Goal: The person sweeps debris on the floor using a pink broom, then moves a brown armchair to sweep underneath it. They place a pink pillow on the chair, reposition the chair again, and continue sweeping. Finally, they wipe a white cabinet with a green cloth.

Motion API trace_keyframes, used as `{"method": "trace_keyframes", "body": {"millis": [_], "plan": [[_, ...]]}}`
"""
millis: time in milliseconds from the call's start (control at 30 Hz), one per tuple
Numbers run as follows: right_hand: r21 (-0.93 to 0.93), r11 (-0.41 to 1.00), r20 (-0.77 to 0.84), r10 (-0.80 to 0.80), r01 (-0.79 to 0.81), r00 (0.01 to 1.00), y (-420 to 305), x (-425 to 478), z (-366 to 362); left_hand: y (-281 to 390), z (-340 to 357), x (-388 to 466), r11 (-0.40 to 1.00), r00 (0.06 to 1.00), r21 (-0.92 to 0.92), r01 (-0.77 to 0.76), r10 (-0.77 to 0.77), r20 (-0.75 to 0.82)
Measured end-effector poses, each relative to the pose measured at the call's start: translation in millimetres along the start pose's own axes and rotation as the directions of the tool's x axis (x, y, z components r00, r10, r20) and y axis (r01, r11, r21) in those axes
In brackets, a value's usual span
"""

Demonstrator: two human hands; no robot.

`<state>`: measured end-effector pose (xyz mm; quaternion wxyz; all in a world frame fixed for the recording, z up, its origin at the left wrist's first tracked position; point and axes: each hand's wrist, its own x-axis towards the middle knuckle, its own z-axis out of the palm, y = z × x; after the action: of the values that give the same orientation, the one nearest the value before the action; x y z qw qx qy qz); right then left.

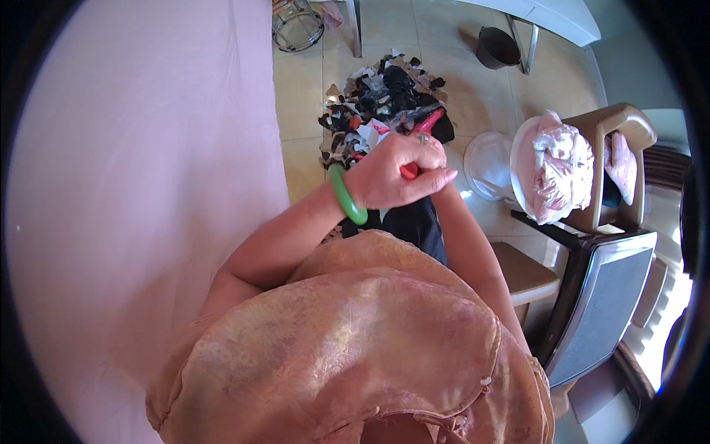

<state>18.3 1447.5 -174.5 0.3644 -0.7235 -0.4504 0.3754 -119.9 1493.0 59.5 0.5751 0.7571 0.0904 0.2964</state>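
My left hand, with a green bangle at the wrist, is closed around a red handle whose rounded end shows between the fingers. My right hand lies against and mostly behind the left one, so its grip is hidden. Just beyond the hands, a bright pink plastic part shows over a heap of scraps on the tiled floor; whether it joins the handle cannot be told. The heap mixes black, white and brown pieces with crumpled clear plastic.
A long pink-covered surface runs along the left. A dark bucket stands at the back right, near metal table legs. On the right are a white round stool or lid, a pink plastic-wrapped bundle and brown chairs.
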Motion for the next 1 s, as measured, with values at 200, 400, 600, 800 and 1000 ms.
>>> {"method": "trace_keyframes", "body": {"millis": [200,400,600,800,1000], "plan": [[-0.209,0.974,0.107,-0.069,0.091,0.992,54.7,21.8,-52.7,-11.0,16.6,43.8,0.986,0.985,-0.086,0.144,-0.152,-0.086],[-0.203,0.974,0.081,-0.082,0.097,0.993,84.5,121.9,-107.4,-81.3,19.9,134.6,0.977,0.977,0.034,0.212,-0.212,-0.008],[-0.451,0.828,0.301,-0.208,0.332,0.93,-82.6,130.7,-152.4,-14.3,-14.7,164.3,0.986,0.94,0.104,0.128,-0.088,-0.329],[-0.141,0.7,0.589,-0.509,0.7,0.627,-192.0,78.2,-100.5,117.7,-69.8,118.4,0.99,0.896,0.1,0.104,-0.05,-0.441],[0.146,0.676,0.799,-0.51,0.722,0.317,-199.0,26.6,-13.3,140.5,-39.5,53.1,0.901,0.826,0.355,0.247,-0.004,-0.563]]}}
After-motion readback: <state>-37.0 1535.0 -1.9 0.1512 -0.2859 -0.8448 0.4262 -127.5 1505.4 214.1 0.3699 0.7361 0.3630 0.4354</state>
